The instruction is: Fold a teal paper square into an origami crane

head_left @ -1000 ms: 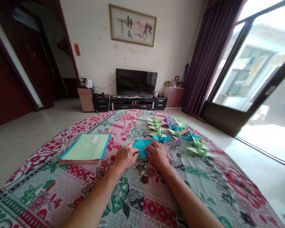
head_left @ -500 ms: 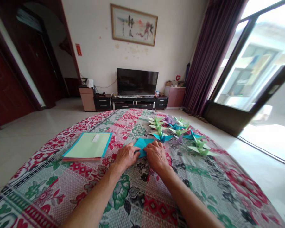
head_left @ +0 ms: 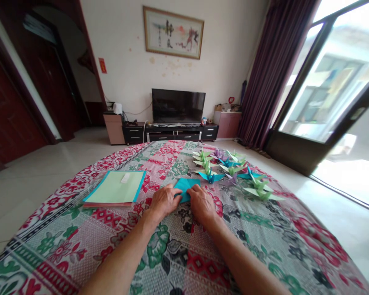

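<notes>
A piece of blue origami paper (head_left: pixel 184 185), partly folded, lies on the patterned tablecloth between my hands. My left hand (head_left: pixel 163 199) grips its left edge, thumb and fingers drawn together. On the paper's right side, my right hand (head_left: pixel 202 202) has its fingers curled and pressed down onto the sheet. Both hands cover parts of the paper, so some of its creases are hidden. Just beyond the right hand stands a blue paper crane (head_left: pixel 211 177).
To the left lies a stack of coloured paper (head_left: pixel 115 186), light green on top, with a small white slip (head_left: pixel 125 178) on it. Several green, purple and blue folded cranes (head_left: pixel 232 169) stand at the right. A television (head_left: pixel 178 106) is beyond the round table.
My right hand's fingers have curled in and shifted slightly on the blue paper, baring more of its upper right part. The left hand keeps its place.
</notes>
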Motion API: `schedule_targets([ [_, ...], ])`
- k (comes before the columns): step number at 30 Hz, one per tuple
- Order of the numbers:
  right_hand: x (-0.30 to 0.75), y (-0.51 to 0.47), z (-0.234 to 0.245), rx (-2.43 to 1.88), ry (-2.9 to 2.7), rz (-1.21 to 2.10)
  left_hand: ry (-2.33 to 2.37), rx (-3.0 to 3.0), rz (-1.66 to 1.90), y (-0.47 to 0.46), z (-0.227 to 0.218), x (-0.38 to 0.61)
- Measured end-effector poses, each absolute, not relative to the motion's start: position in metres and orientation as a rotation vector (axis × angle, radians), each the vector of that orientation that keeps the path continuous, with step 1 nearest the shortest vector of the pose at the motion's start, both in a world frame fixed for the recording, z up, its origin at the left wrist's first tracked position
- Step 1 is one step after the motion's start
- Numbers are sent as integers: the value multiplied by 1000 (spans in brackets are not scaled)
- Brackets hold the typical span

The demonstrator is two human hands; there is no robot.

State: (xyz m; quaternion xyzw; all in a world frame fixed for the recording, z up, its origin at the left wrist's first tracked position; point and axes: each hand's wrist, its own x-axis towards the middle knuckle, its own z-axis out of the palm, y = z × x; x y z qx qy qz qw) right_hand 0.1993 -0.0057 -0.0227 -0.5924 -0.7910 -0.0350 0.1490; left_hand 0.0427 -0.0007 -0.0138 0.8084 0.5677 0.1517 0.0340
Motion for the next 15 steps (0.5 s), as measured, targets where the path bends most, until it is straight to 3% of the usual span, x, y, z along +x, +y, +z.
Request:
schedule_targets([
  [15, 198, -7, -19, -1675, -2282, -94, 1755, 2478, 471, 1, -17, 42],
])
